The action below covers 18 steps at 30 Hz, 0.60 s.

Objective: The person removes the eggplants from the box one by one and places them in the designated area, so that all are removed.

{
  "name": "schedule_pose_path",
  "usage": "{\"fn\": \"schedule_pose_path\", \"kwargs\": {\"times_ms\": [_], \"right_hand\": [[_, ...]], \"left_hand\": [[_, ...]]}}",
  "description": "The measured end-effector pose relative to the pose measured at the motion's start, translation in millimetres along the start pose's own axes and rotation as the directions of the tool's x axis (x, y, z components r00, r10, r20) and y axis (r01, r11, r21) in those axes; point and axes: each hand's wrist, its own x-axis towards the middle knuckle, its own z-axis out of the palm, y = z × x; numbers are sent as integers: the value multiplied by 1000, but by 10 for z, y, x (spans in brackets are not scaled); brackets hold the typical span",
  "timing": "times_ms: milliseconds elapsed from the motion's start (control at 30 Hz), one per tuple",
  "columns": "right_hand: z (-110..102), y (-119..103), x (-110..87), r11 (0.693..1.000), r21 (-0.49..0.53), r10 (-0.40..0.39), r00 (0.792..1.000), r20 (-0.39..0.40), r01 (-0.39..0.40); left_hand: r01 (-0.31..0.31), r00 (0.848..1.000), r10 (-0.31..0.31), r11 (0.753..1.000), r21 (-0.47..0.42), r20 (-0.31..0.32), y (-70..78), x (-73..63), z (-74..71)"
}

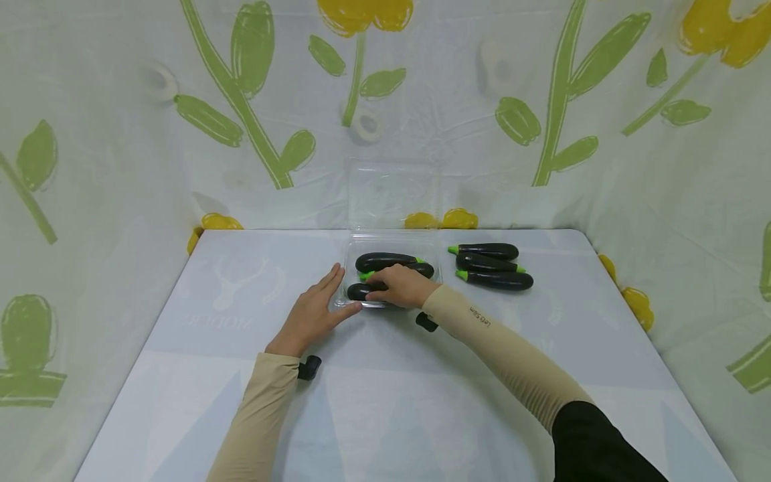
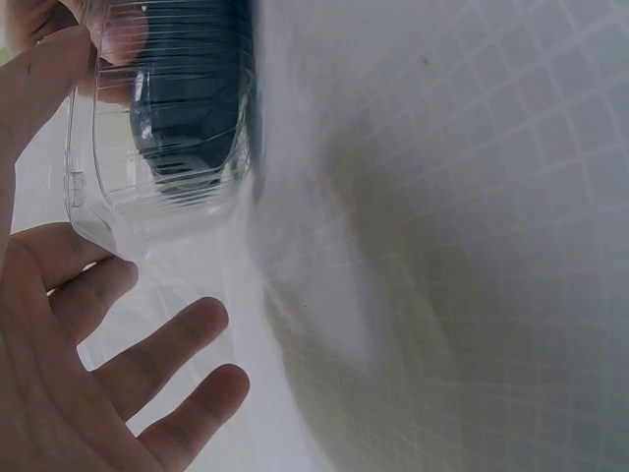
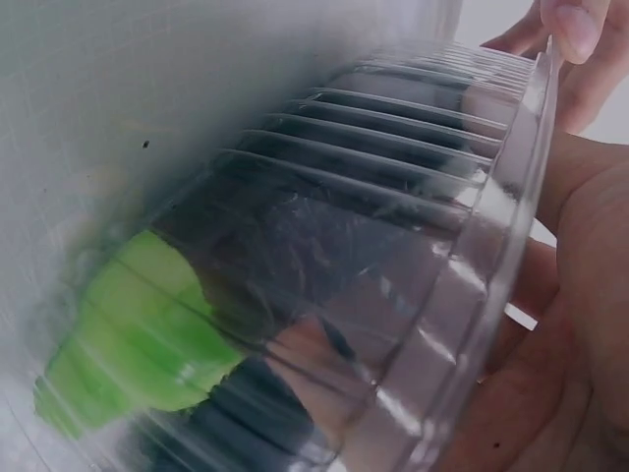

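A clear plastic clamshell box (image 1: 394, 236) stands at the table's far edge with its lid raised. Inside lie three toy-like eggplants: a rear eggplant (image 1: 385, 262), a middle eggplant (image 1: 423, 269) and a front eggplant (image 1: 359, 292). My right hand (image 1: 406, 286) reaches in over the front wall and grips the front eggplant, covering much of it. Through the ribbed wall, the right wrist view shows a green stem cap (image 3: 147, 334). My left hand (image 1: 310, 314) touches the box's front left corner, thumb along the front and fingers spread straight.
Three more eggplants (image 1: 494, 280) lie in a stack of rows on the table (image 1: 361, 415), right of the box. Behind, the upright lid (image 1: 391, 191) leans near a flower-printed curtain (image 1: 446, 134). Small black devices are strapped at both wrists.
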Motion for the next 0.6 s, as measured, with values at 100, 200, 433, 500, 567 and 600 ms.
{"fn": "schedule_pose_path", "kwargs": {"times_ms": [100,200,433,500,567,600], "right_hand": [[2,1,-1,1000,1,-9,1000,5,9],[10,2,-1,1000,-1,-16,1000,4,16],[17,3,-2,1000,-14,-18,1000,-7,18],[9,2,-8,1000,-20,-22,1000,-17,21],[-3,-2,-14,1000,-21,-20,999,-28,20],[-7,-4,-18,1000,-23,-21,999,-34,20]], "left_hand": [[3,1000,-3,1000,-2,3,1,-1,-1],[8,1000,-8,1000,1,6,4,-2,-2],[3,1000,-3,1000,8,4,3,-1,-2],[-1,1000,1,1000,4,2,0,0,-2],[-2,1000,2,1000,0,-2,-5,4,1],[-2,1000,2,1000,-2,-4,-7,6,3]]}}
